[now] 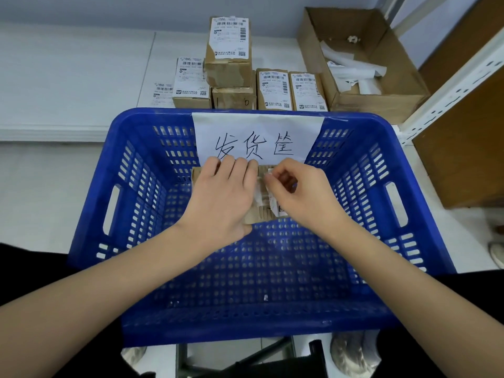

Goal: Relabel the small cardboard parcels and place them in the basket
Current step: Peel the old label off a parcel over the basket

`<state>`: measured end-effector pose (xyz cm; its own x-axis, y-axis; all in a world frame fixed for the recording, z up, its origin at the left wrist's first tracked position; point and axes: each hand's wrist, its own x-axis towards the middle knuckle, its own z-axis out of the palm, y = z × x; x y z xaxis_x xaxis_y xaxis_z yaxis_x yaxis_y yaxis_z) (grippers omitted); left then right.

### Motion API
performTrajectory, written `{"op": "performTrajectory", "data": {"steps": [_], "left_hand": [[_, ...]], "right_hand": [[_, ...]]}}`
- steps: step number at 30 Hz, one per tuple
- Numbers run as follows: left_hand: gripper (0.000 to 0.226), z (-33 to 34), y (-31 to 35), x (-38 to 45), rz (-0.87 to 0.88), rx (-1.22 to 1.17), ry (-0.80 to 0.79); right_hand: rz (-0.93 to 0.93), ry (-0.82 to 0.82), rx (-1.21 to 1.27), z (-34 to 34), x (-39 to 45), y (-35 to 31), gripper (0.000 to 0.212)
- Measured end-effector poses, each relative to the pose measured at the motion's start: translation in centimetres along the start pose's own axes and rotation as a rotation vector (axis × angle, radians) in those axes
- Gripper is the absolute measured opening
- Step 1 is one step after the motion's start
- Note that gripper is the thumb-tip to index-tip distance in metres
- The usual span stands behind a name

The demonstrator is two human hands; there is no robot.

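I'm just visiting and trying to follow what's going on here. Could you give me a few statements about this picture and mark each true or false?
1. The basket is red. False: it is blue.
2. The left hand rests on a parcel held over the basket. True.
3. The right hand pinches a white label at the parcel. True.
4. The open cardboard box at the back holds stacked parcels. False: it holds loose white paper strips.
5. Labelled parcels stand behind the basket. True.
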<state>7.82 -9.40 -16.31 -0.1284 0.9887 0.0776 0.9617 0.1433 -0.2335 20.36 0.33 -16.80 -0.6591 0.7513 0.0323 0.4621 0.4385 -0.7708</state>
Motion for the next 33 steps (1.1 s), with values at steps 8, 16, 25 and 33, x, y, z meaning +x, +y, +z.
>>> {"op": "performTrajectory", "data": {"steps": [8,16,25,33], "left_hand": [[0.097,0.1,0.1,0.0,0.009,-0.019,-0.007],[0.100,0.8,-0.4,0.3,-0.036,-0.048,-0.053],[0.093,0.7,-0.9,0.5,-0.088,-0.039,-0.035],[0.089,0.5,-0.9,0.7,-0.107,-0.097,-0.015]], "right_hand": [[-0.052,0.035,-0.093,-0.1,-0.1,-0.2,0.017],[0.143,-0.138,-0.089,0.0,0.0,-0.2,0.020],[0.105,-0.084,-0.209,0.8,-0.3,0.1,0.017],[-0.017,0.016,-0.243,0.8,-0.4,-0.1,0.015]]}}
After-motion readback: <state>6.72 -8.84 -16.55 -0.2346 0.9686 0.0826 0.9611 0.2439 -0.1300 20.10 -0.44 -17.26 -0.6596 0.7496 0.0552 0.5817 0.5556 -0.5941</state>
